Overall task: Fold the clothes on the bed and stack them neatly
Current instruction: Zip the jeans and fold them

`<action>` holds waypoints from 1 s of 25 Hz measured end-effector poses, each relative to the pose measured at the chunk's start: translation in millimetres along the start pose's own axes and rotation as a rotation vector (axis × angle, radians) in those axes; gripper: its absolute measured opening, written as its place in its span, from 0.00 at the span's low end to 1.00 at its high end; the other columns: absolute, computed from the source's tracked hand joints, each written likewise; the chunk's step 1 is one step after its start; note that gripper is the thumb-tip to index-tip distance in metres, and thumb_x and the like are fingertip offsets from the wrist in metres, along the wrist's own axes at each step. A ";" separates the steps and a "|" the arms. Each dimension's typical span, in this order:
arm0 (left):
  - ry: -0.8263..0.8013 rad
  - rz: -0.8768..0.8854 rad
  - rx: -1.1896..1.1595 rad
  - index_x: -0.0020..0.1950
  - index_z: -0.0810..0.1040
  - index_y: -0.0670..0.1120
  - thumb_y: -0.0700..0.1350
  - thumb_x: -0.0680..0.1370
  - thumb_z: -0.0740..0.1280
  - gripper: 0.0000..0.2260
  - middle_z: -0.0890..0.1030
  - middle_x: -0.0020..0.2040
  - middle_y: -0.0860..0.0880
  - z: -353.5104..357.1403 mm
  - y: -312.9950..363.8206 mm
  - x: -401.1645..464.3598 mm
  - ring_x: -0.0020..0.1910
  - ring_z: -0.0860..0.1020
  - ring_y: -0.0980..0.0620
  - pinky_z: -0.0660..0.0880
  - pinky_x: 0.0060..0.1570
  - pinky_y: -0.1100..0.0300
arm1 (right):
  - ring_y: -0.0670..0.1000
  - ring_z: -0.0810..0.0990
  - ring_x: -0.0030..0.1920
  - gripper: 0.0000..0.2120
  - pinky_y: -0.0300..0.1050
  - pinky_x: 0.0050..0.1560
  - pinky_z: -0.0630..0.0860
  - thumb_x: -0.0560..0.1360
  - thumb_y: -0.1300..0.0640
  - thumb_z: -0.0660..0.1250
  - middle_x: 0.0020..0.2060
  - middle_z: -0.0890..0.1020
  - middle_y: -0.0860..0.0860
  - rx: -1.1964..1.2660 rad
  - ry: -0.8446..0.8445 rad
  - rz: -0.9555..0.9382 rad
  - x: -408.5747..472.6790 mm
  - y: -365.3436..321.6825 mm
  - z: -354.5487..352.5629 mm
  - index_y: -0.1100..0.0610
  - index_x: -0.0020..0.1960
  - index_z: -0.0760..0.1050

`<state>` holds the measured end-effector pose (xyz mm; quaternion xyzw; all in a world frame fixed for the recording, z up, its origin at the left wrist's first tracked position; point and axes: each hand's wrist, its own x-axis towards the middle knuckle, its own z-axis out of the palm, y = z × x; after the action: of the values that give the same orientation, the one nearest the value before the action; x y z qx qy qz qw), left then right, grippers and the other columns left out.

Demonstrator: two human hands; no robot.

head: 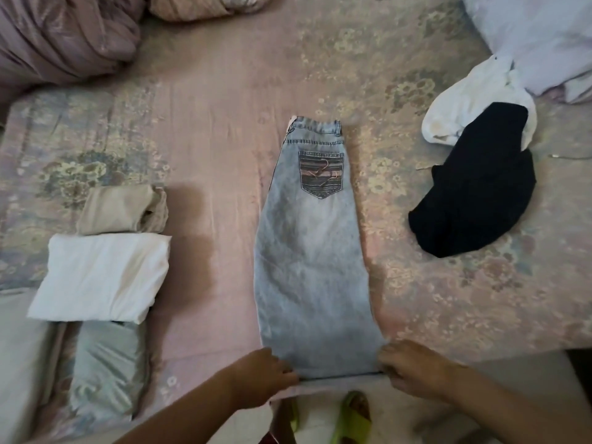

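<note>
Jeans (312, 267): faded light-blue denim, matt, mottled wash, stitched back pocket with a striped woven patch. Bed sheet (224, 107) under them: thin pink floral cloth, matt, lightly creased; left of the jeans a smooth white folded cloth (99, 277), a beige one (123, 208) and a slightly sheeny grey-green one (105, 366). Right of the jeans: matt black knit (474, 190) and crumpled white cloth (464, 100); below them, green slippers (349, 418), rubbery plastic.

Head view, steep downward over bed (224, 107), near edge close
</note>
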<state>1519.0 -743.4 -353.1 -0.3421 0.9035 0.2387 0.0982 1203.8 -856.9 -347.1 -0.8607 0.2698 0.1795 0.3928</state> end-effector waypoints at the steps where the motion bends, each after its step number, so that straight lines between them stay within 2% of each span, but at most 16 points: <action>1: 0.069 -0.091 -0.104 0.50 0.80 0.48 0.42 0.74 0.72 0.06 0.82 0.44 0.48 -8.8 -16.2 0.5 0.37 0.81 0.48 0.79 0.36 0.57 | 0.60 0.78 0.43 0.10 0.51 0.42 0.71 0.72 0.67 0.69 0.39 0.78 0.57 0.118 0.024 0.104 9.4 4.3 -17.9 0.55 0.39 0.73; 3: 0.262 -0.286 -0.333 0.52 0.78 0.42 0.39 0.79 0.68 0.03 0.78 0.49 0.41 -33.6 -59.3 3.3 0.41 0.80 0.42 0.78 0.42 0.51 | 0.58 0.77 0.44 0.13 0.49 0.44 0.69 0.73 0.69 0.69 0.39 0.77 0.53 0.370 0.189 0.258 37.0 15.3 -60.6 0.52 0.39 0.72; 5: 0.542 -0.471 -0.457 0.50 0.78 0.41 0.36 0.77 0.69 0.03 0.76 0.47 0.41 -57.5 -108.1 16.3 0.42 0.77 0.43 0.75 0.45 0.52 | 0.54 0.78 0.48 0.11 0.44 0.48 0.71 0.73 0.72 0.68 0.43 0.80 0.53 0.572 0.515 0.316 75.8 26.1 -101.2 0.56 0.44 0.77; 6: 0.689 -0.571 -0.520 0.52 0.78 0.41 0.35 0.78 0.70 0.05 0.76 0.47 0.43 -66.0 -129.5 28.6 0.42 0.77 0.45 0.75 0.46 0.52 | 0.53 0.79 0.51 0.11 0.41 0.52 0.71 0.74 0.72 0.69 0.46 0.81 0.53 0.676 0.682 0.345 95.9 31.2 -115.4 0.59 0.50 0.78; 8: 0.927 -0.876 -0.867 0.66 0.72 0.42 0.39 0.82 0.67 0.14 0.77 0.54 0.44 -71.9 -166.1 62.3 0.46 0.77 0.47 0.75 0.50 0.53 | 0.50 0.79 0.56 0.18 0.40 0.58 0.73 0.76 0.69 0.71 0.55 0.80 0.52 0.925 0.914 0.410 135.7 46.3 -122.7 0.60 0.64 0.73; 9: 0.988 -1.033 -1.109 0.72 0.67 0.42 0.43 0.83 0.65 0.18 0.76 0.57 0.43 -65.6 -176.9 80.5 0.50 0.78 0.46 0.75 0.53 0.52 | 0.52 0.78 0.58 0.21 0.43 0.59 0.73 0.77 0.67 0.71 0.57 0.79 0.54 1.023 0.940 0.472 152.3 53.0 -114.8 0.61 0.68 0.70; 10: 0.980 -1.181 -1.285 0.73 0.65 0.40 0.45 0.84 0.63 0.20 0.77 0.59 0.40 -52.9 -181.7 95.9 0.54 0.79 0.42 0.74 0.56 0.51 | 0.56 0.79 0.59 0.20 0.46 0.58 0.74 0.78 0.65 0.71 0.58 0.79 0.57 1.065 0.908 0.549 166.0 60.4 -99.4 0.62 0.68 0.70; 11: 0.926 -1.292 -1.358 0.70 0.69 0.36 0.46 0.84 0.62 0.18 0.78 0.59 0.35 -35.8 -181.9 107.2 0.58 0.79 0.38 0.74 0.57 0.48 | 0.60 0.79 0.60 0.17 0.48 0.57 0.74 0.79 0.63 0.70 0.58 0.80 0.60 1.064 0.829 0.638 176.5 67.5 -79.1 0.64 0.66 0.73; 13: 0.840 -1.408 -1.304 0.57 0.76 0.32 0.48 0.84 0.63 0.17 0.80 0.53 0.31 -2.9 -170.9 118.1 0.57 0.80 0.34 0.75 0.54 0.44 | 0.63 0.80 0.60 0.16 0.51 0.57 0.74 0.80 0.58 0.69 0.59 0.81 0.65 1.017 0.706 0.817 187.5 77.0 -43.7 0.68 0.63 0.77; 14: 0.823 -1.434 -1.266 0.57 0.77 0.33 0.49 0.84 0.64 0.17 0.81 0.52 0.33 6.1 -163.4 119.7 0.57 0.80 0.34 0.75 0.53 0.44 | 0.64 0.80 0.61 0.19 0.52 0.59 0.75 0.80 0.56 0.70 0.59 0.81 0.66 1.000 0.698 0.883 189.0 78.6 -32.8 0.70 0.63 0.77; 16: 0.757 -1.476 -1.204 0.64 0.75 0.37 0.53 0.83 0.65 0.20 0.81 0.57 0.34 14.9 -153.1 121.5 0.59 0.79 0.34 0.75 0.57 0.46 | 0.65 0.80 0.59 0.21 0.55 0.57 0.75 0.79 0.53 0.71 0.57 0.81 0.65 0.975 0.761 0.912 190.3 78.9 -24.2 0.69 0.62 0.77; 17: 0.734 -1.472 -1.133 0.64 0.74 0.38 0.54 0.83 0.64 0.20 0.80 0.58 0.35 14.0 -151.0 121.2 0.59 0.79 0.35 0.75 0.57 0.46 | 0.65 0.80 0.57 0.18 0.54 0.53 0.75 0.79 0.53 0.71 0.54 0.82 0.64 0.951 0.818 0.890 190.5 75.8 -25.4 0.67 0.59 0.76; 19: 0.791 -1.388 -0.970 0.61 0.73 0.41 0.55 0.83 0.62 0.17 0.82 0.56 0.38 11.7 -152.9 121.3 0.54 0.80 0.35 0.76 0.51 0.45 | 0.64 0.80 0.51 0.13 0.52 0.47 0.73 0.81 0.52 0.67 0.48 0.81 0.60 0.930 0.925 0.815 191.6 69.1 -29.2 0.62 0.54 0.73; 21: 0.784 -1.382 -0.847 0.60 0.72 0.41 0.55 0.84 0.59 0.18 0.81 0.55 0.38 13.2 -164.1 121.7 0.52 0.80 0.34 0.76 0.49 0.44 | 0.63 0.80 0.51 0.12 0.52 0.47 0.73 0.83 0.51 0.63 0.50 0.81 0.61 0.893 0.943 0.805 197.7 67.2 -30.7 0.62 0.55 0.72; 24: 0.451 -1.458 -0.748 0.61 0.69 0.40 0.59 0.84 0.55 0.21 0.81 0.54 0.36 31.5 -180.6 124.9 0.51 0.81 0.34 0.77 0.50 0.41 | 0.66 0.78 0.58 0.15 0.56 0.55 0.71 0.85 0.52 0.59 0.58 0.80 0.65 0.838 0.800 0.909 212.4 80.2 -21.9 0.65 0.60 0.71; 25: 0.386 -1.457 -0.734 0.60 0.69 0.41 0.59 0.84 0.54 0.21 0.81 0.53 0.36 36.4 -183.4 125.0 0.50 0.81 0.34 0.77 0.50 0.40 | 0.67 0.78 0.60 0.16 0.57 0.58 0.71 0.85 0.52 0.58 0.60 0.79 0.66 0.833 0.771 0.941 217.0 82.8 -19.5 0.65 0.62 0.70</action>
<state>1548.2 -916.3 -494.0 -0.8854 0.3222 0.3317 -0.0463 1327.1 -987.4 -495.8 -0.4356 0.7751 -0.1034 0.4458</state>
